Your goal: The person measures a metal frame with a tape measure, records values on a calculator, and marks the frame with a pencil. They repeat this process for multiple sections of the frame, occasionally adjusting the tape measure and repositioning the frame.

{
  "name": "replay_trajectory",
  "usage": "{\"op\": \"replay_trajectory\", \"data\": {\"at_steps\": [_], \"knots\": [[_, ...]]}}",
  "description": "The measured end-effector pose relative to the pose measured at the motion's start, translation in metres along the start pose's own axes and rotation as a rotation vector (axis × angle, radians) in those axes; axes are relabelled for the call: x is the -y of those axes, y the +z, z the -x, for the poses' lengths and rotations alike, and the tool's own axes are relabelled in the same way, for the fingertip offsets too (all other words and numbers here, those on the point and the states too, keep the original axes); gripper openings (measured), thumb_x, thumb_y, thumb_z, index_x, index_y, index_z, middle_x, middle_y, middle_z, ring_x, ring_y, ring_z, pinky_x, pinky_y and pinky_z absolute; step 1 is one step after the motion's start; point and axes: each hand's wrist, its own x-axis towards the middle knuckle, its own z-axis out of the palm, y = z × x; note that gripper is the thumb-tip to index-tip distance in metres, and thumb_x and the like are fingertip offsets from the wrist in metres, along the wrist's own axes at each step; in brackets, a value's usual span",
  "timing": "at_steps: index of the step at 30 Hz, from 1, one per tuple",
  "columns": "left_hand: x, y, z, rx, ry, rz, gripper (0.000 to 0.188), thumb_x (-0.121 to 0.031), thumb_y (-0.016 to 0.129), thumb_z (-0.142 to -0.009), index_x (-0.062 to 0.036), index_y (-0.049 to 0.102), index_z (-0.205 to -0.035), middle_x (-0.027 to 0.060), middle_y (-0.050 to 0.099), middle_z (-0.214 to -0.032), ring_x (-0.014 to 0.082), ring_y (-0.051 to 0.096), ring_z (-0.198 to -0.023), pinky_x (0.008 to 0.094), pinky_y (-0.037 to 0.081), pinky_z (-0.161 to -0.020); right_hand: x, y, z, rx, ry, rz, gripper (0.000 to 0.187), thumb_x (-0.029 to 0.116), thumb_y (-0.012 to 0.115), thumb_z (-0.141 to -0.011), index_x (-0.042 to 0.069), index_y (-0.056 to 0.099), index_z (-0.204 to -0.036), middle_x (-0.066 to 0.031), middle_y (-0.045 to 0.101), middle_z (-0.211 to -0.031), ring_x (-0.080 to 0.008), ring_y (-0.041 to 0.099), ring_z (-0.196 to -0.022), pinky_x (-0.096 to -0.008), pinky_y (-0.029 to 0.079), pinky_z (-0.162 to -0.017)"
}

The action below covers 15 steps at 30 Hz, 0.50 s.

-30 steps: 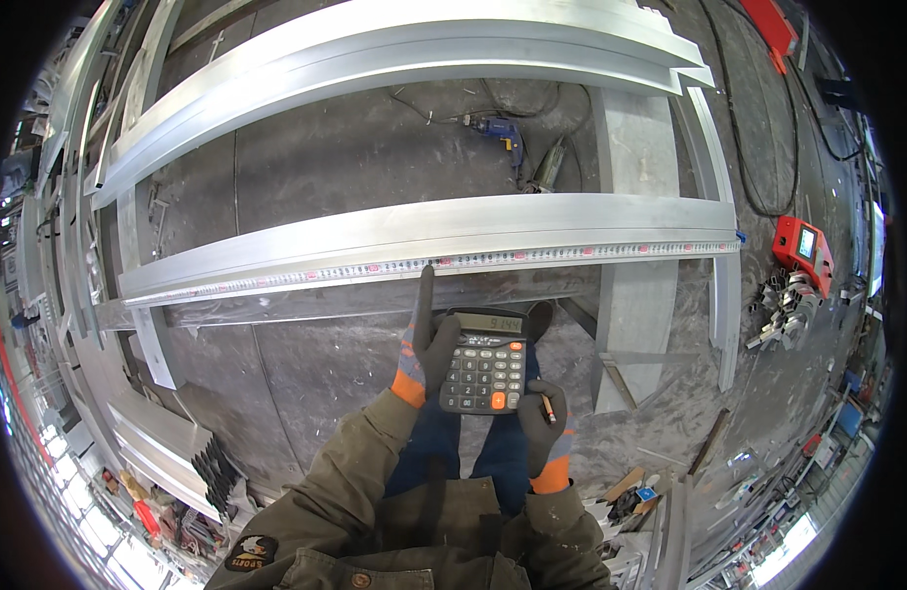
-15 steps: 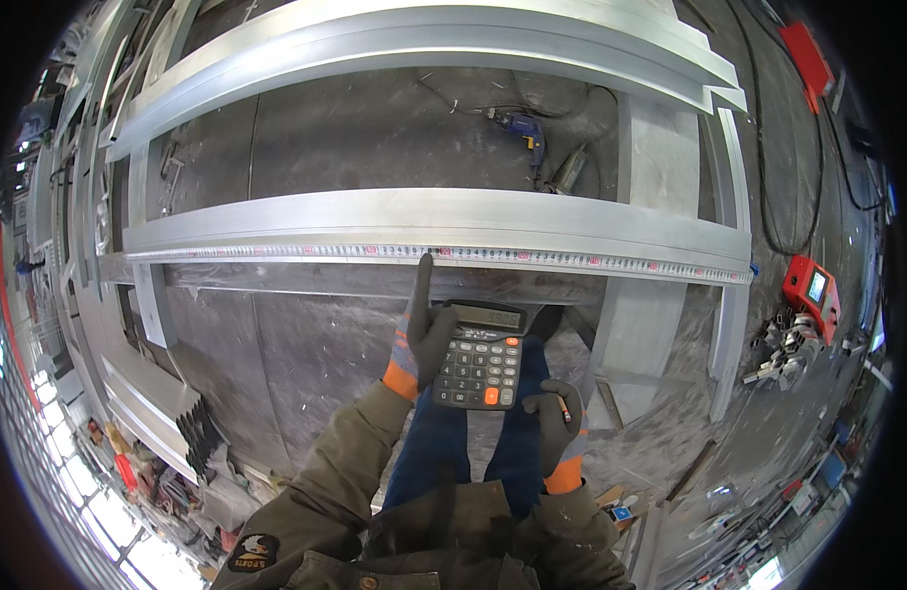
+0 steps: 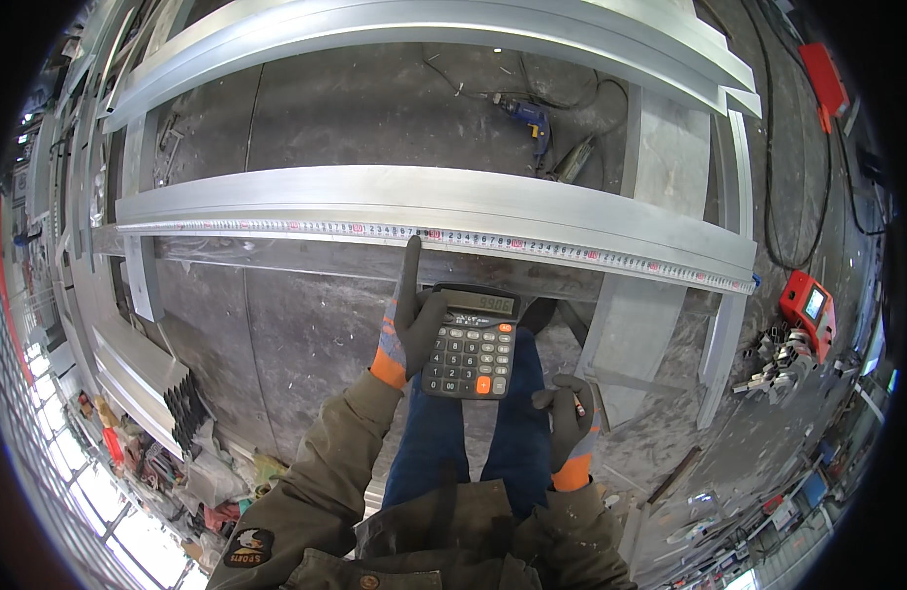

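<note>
My left hand (image 3: 406, 332), in a grey and orange glove, grips a dark desktop calculator (image 3: 470, 344) at its left side. Its index finger points up and touches the tape measure (image 3: 552, 252). The tape is stretched along the near edge of a long silvery metal bar (image 3: 375, 200). My right hand (image 3: 572, 433), gloved alike, is lower right of the calculator, its fingers curled round a short, thin marking stick (image 3: 578, 405). Only the stick's light and orange end shows, so its kind is unclear.
Wider metal bars (image 3: 394, 25) lie beyond, resting on crosswise beams (image 3: 621, 334). A blue drill (image 3: 527, 120) and cables lie on the floor between them. At right is a red device with a screen (image 3: 810, 305) near metal scraps (image 3: 780, 356). Stacked profiles (image 3: 144, 379) lie at left.
The view has shifted slightly. My left index fingertip stays at the tape while the hand keeps the calculator. My right hand has moved a little to the right, still curled round the stick.
</note>
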Motion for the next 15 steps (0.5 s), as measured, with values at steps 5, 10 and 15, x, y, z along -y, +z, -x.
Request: {"op": "replay_trajectory", "data": {"at_steps": [5, 10, 15], "knots": [[0.001, 0.000, -0.002, 0.011, -0.010, 0.025, 0.083, -0.006, 0.051, -0.101, -0.0080, 0.008, -0.172, 0.0083, 0.070, -0.085, 0.0079, 0.058, -0.075, 0.0286, 0.047, -0.068, -0.001, 0.005, -0.001, -0.007, 0.056, -0.073, 0.018, 0.008, 0.049, -0.106, -0.001, 0.063, -0.114, -0.0130, 0.074, -0.084, -0.0187, 0.069, -0.080, -0.0324, 0.054, -0.075], [0.001, -0.002, -0.001, 0.022, -0.022, 0.017, 0.082, -0.006, 0.051, -0.102, -0.0082, 0.008, -0.172, 0.0085, 0.070, -0.085, 0.0074, 0.058, -0.076, 0.0283, 0.047, -0.069, -0.001, 0.008, 0.001, 0.002, 0.076, -0.089, 0.018, 0.009, 0.050, -0.106, 0.000, 0.063, -0.115, -0.0133, 0.074, -0.085, -0.0188, 0.069, -0.081, -0.0324, 0.054, -0.076], [0.001, -0.003, -0.002, 0.030, -0.021, 0.051, 0.081, -0.006, 0.050, -0.102, -0.0091, 0.010, -0.172, 0.0068, 0.068, -0.083, 0.0067, 0.057, -0.074, 0.0279, 0.046, -0.069, 0.000, 0.013, 0.002, -0.007, 0.089, -0.104, 0.018, 0.008, 0.050, -0.106, -0.001, 0.062, -0.115, -0.0134, 0.074, -0.085, -0.0186, 0.068, -0.081, -0.0323, 0.054, -0.076]]}}
